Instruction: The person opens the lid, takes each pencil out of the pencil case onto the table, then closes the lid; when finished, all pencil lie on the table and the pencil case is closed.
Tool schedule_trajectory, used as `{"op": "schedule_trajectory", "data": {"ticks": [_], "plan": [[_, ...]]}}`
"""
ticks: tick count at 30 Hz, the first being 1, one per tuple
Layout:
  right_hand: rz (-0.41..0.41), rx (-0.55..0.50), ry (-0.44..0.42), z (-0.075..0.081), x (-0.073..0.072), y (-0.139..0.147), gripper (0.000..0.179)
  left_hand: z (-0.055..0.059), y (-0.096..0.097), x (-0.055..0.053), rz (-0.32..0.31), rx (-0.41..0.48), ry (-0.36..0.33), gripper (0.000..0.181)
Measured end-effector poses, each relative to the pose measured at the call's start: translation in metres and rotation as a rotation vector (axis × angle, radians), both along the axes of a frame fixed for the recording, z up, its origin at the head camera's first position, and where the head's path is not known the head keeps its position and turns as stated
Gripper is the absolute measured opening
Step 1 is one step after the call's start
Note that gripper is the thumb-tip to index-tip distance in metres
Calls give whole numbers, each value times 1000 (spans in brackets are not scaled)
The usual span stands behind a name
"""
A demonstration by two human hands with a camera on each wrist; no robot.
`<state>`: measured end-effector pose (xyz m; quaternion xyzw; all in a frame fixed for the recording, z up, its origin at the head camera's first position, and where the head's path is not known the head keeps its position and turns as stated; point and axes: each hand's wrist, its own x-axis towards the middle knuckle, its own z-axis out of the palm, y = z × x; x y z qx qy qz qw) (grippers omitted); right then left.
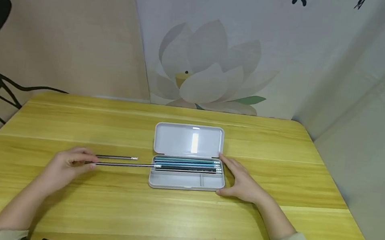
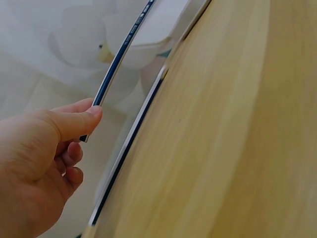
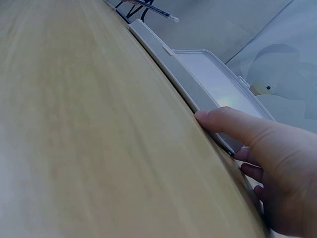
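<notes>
My left hand (image 1: 66, 166) pinches a dark pencil (image 1: 124, 164) near its left end, between thumb and fingers. The pencil's eraser end overlaps the left side of an open pencil case (image 1: 173, 180). In the left wrist view the held pencil (image 2: 116, 64) is raised above the wood, tilted. A second dark pencil (image 1: 114, 157) lies on the table just behind it. Several green, blue and black pencils (image 1: 186, 165) lie side by side in the case's rear compartment, erasers to the right. My right hand (image 1: 244, 183) holds the case's right end, thumb (image 3: 223, 119) at the front corner, fingers at the back.
The case's lid (image 1: 179, 138) stands folded back toward the far edge of the wooden table (image 1: 179, 223). A small divider (image 1: 201, 180) splits its front compartment. Behind the table hangs a curtain (image 1: 215, 1) with a printed flower.
</notes>
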<state>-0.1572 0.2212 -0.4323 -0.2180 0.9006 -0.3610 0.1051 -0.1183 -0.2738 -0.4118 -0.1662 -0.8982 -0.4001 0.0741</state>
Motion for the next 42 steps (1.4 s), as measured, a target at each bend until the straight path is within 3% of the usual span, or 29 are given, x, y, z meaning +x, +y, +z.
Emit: {"op": "schedule_trajectory", "data": {"ticks": [8,20,32,42], "plan": [[0,-8,-7,-1,0,1,106,-6,-24,1,27,-22,2,14],[-6,-5,-11,-1,0,0,106,-9,-50,-2,109,-79,-53,10],[-6,0,-9,1,0,0,106,-16,-62,-8,144,-100,-89,10],[-4,0,-11,2,1,0,106,-22,-64,-11,159,-128,-37,12]]}}
